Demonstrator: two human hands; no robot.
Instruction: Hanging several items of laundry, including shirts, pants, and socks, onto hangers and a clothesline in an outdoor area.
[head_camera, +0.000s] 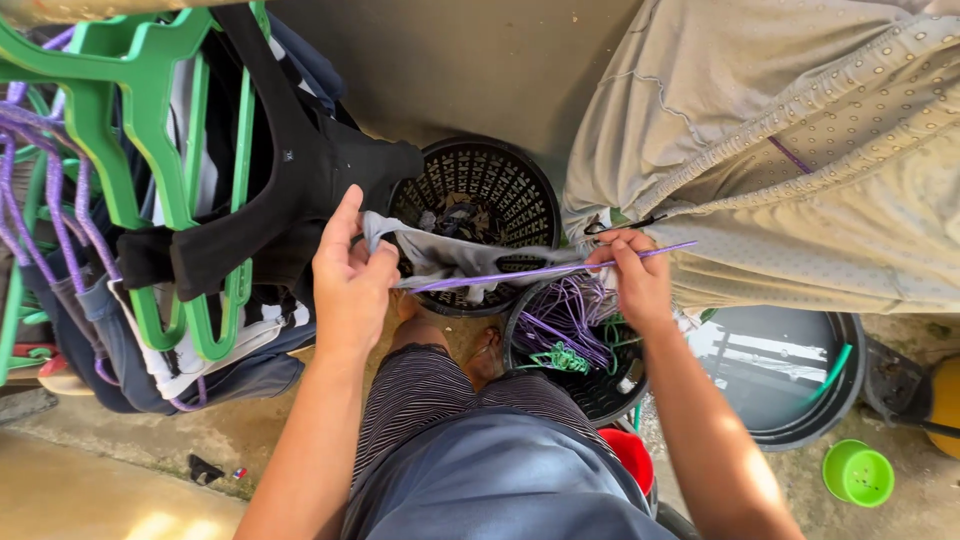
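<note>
My left hand (350, 275) pinches a grey cloth (440, 255); my right hand (635, 275) grips a purple hanger (540, 271), best kept level.

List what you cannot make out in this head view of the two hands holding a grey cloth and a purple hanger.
- Grey cloth: its kind is unclear; the left hand bunches one end.
- Purple hanger: its far end is hidden behind the right hand.
- Black laundry basket: contents too dark to tell.
- Beige garment: cut off by the top and right edges.
</note>
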